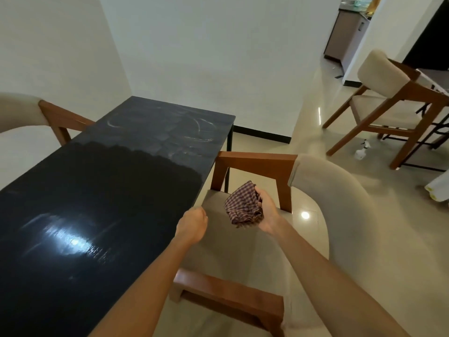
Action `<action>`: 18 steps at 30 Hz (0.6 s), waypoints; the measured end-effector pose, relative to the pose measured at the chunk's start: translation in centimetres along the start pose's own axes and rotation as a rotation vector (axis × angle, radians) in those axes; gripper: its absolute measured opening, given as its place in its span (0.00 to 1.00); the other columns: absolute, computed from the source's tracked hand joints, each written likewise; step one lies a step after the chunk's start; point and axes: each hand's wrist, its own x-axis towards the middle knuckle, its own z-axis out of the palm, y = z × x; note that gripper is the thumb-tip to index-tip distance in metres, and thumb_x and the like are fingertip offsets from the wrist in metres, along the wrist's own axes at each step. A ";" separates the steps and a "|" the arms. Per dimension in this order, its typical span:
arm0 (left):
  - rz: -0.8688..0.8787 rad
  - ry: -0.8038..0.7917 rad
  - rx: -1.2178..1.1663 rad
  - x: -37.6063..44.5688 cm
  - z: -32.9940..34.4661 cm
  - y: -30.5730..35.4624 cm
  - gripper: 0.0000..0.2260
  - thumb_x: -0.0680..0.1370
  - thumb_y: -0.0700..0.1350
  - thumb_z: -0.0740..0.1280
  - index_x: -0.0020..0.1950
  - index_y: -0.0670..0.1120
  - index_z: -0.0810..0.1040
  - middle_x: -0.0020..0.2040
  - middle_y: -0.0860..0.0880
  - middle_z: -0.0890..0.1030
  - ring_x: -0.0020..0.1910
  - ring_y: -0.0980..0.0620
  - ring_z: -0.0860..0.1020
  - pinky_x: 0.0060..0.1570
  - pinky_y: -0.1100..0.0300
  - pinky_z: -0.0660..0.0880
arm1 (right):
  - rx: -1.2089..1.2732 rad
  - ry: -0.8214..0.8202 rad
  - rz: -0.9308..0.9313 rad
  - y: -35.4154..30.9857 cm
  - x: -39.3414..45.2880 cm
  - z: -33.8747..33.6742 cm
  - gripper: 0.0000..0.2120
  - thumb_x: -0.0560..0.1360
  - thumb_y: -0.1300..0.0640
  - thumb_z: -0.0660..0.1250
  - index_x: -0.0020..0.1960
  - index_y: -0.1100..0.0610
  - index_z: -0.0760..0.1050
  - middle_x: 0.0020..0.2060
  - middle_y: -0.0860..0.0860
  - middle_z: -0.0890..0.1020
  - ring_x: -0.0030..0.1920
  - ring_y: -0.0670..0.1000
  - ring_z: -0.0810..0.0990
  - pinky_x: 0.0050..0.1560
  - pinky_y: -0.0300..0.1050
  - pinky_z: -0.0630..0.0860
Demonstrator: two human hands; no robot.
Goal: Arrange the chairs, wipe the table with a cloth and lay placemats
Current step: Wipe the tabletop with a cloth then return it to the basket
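Note:
A long dark table (97,190) runs away from me on the left; its near part looks wet and glossy, its far part dusty with smear marks. My right hand (267,212) grips a bunched checkered cloth (244,206) above the seat of a beige chair with wooden arms (315,190) beside the table's right edge. My left hand (193,223) hovers at that table edge, fingers curled, holding nothing that I can see.
Another beige chair (21,117) stands at the table's left side. A third chair (388,103) stands apart at the right on the glossy floor, with a white spray bottle (362,150) lying near its legs. White walls close the far end.

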 end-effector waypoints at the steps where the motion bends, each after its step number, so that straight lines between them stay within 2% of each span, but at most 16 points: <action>1: -0.008 0.032 -0.005 0.6 0.2 0.5 0.08 0.81 0.45 0.58 0.51 0.45 0.75 0.47 0.48 0.77 0.43 0.51 0.77 0.47 0.53 0.77 | -0.034 -0.018 0.008 -0.7 0.5 -0.4 0.20 0.81 0.45 0.56 0.61 0.58 0.76 0.55 0.57 0.82 0.56 0.58 0.80 0.53 0.51 0.77; 4: -0.037 0.119 -0.031 2.1 0.7 2.3 0.08 0.81 0.44 0.57 0.52 0.45 0.75 0.48 0.49 0.75 0.44 0.51 0.76 0.49 0.51 0.76 | -0.147 -0.070 0.035 -3.4 2.0 -2.0 0.22 0.80 0.43 0.57 0.64 0.58 0.74 0.57 0.57 0.81 0.57 0.58 0.79 0.55 0.51 0.76; 7: -0.074 0.129 -0.027 2.6 2.4 4.8 0.09 0.81 0.44 0.56 0.54 0.44 0.75 0.51 0.47 0.75 0.48 0.48 0.75 0.52 0.50 0.75 | -0.192 -0.095 0.075 -5.7 2.7 -4.6 0.21 0.80 0.42 0.57 0.63 0.56 0.74 0.57 0.57 0.81 0.57 0.58 0.79 0.57 0.52 0.76; 11: -0.085 0.201 -0.060 2.8 4.3 8.4 0.09 0.81 0.43 0.57 0.55 0.42 0.75 0.53 0.45 0.76 0.50 0.50 0.74 0.52 0.55 0.72 | -0.228 -0.129 0.101 -7.7 3.3 -6.7 0.23 0.79 0.41 0.58 0.64 0.55 0.74 0.58 0.56 0.80 0.58 0.58 0.79 0.61 0.54 0.74; 16: -0.084 0.238 -0.027 3.1 4.7 11.1 0.09 0.81 0.44 0.58 0.56 0.43 0.75 0.52 0.46 0.77 0.50 0.51 0.74 0.51 0.58 0.71 | -0.248 -0.143 0.126 -9.2 2.7 -7.7 0.22 0.78 0.43 0.62 0.65 0.56 0.71 0.60 0.55 0.78 0.58 0.57 0.78 0.58 0.51 0.75; 18: -0.074 0.236 -0.022 3.4 4.7 11.6 0.08 0.81 0.44 0.59 0.56 0.43 0.75 0.52 0.46 0.77 0.48 0.52 0.73 0.49 0.59 0.70 | -0.232 -0.132 0.137 -9.3 2.1 -8.2 0.18 0.78 0.43 0.61 0.61 0.55 0.71 0.57 0.55 0.78 0.56 0.57 0.78 0.56 0.52 0.75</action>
